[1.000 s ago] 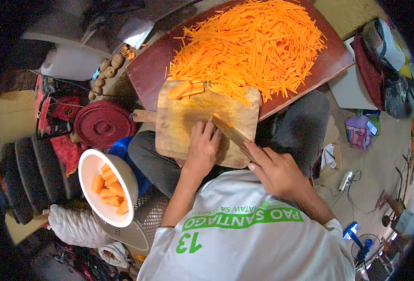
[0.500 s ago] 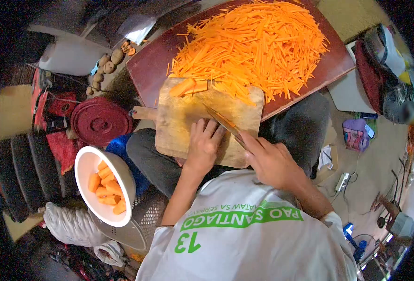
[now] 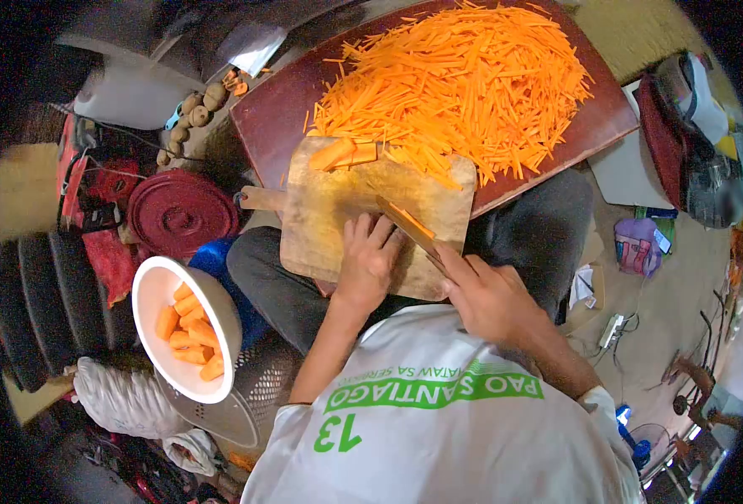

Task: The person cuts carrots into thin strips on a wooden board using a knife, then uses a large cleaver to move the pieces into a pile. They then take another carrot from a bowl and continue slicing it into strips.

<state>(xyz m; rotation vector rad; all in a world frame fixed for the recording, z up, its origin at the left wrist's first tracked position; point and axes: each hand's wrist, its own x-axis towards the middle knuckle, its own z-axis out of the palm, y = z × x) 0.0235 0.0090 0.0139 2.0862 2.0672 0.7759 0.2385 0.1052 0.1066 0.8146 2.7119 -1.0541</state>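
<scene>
Lining the far left, dark ridged padding stands beside a round maroon lid. Just below the lid, a white bowl sits tilted and holds thick, peeled-looking carrot chunks. Next to the right comes a wooden cutting board, its handle pointing left. Near its upper left edge lie a few cut carrot pieces. The left hand rests low on the board with its fingers curled and their tips bent down; I cannot tell whether they pin anything beneath. Just right of those fingertips, a knife slants over the board, an orange carrot strip lying along its blade. Beyond the board, a large heap of carrot sticks covers much of a maroon surface, some sticks spilling onto the board's edge. The right hand has its fingers wrapped around the knife's handle. Farther right, a purple bag and a white power strip lie on the floor.
</scene>
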